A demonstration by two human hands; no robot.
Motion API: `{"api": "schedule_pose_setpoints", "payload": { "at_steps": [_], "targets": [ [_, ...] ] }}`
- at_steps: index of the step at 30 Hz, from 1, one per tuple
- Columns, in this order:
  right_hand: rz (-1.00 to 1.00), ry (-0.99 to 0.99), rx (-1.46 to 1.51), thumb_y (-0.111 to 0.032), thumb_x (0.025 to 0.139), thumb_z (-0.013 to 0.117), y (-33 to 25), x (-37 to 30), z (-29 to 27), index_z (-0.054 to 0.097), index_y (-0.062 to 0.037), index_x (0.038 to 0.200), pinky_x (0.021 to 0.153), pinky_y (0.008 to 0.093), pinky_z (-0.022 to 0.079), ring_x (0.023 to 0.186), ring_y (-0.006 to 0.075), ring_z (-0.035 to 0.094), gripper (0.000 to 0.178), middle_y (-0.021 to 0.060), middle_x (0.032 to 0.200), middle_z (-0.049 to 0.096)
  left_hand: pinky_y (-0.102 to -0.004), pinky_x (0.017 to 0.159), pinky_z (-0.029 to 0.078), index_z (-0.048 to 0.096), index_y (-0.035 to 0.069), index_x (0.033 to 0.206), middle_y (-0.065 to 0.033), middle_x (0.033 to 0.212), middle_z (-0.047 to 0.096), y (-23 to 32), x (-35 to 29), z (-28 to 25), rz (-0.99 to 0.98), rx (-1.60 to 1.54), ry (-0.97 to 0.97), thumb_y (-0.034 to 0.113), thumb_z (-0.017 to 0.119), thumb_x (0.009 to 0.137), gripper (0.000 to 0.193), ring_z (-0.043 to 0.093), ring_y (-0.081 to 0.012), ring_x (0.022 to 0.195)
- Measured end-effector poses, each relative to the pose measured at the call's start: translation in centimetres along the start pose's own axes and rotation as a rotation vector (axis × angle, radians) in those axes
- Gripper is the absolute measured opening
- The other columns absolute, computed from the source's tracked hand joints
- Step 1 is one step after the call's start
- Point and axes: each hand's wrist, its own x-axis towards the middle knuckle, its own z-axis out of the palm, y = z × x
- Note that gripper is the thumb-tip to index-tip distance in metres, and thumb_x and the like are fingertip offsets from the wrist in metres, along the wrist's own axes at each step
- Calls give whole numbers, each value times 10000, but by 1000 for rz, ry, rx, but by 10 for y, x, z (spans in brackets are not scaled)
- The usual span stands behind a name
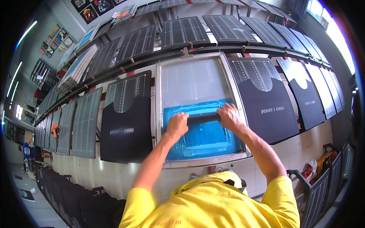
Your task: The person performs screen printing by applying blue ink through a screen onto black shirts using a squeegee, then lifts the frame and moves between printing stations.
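In front of me lies a screen printing frame (238,98) with a metal rim, pale mesh in its far part and a blue coated area (201,142) nearer to me. Across the blue area runs a dark squeegee (204,117). My left hand (178,125) is closed round its left end, my right hand (229,116) round its right end. Whatever lies under the frame is mostly hidden. A black shirt (127,135) with a small light print is stretched on the board to the left, and a similar black shirt (268,110) on the board to the right.
Long rows of dark printing boards (184,31) with ruled markings stand behind and to both sides. Stacked frames (78,68) lie at the far left. An orange tool (54,130) sits on a left board. Dark garments (72,193) hang lower left; another person (28,150) stands far left.
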Motion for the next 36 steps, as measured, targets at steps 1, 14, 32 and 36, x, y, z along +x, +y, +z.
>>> {"api": "schedule_pose_setpoints", "payload": {
  "at_steps": [1,14,32,36],
  "targets": [
    [5,-23,-15,-87,710,741,-10,-13,-2,665,-89,933,866,432,451,984,257,590,236,66,946,663,-426,881,542,667,4,1086,-197,1090,678,2,-10,1,-15,1,-10,-48,573,750,353,653,-344,1026],
    [-17,-21,29,-52,758,612,-71,-94,7,645,-31,1014,811,403,445,958,251,583,258,85,1065,673,-380,932,546,666,-26,1141,-177,1168,683,17,-114,39,82,31,144,-29,558,782,375,639,-295,1137],
    [-18,-28,58,-4,682,654,-65,-109,-19,641,-40,1012,787,400,433,946,244,583,332,92,1061,679,-388,977,509,648,-37,1153,-203,1206,654,40,-121,21,85,-1,69,-9,556,802,364,625,-315,1145],
    [-2,-95,121,-14,675,652,-83,-145,-21,633,-30,1041,770,398,428,917,236,586,367,93,1104,677,-380,950,529,665,-31,1136,-185,1180,670,63,-159,33,77,6,76,17,573,818,335,638,-293,1132]
  ]
}}
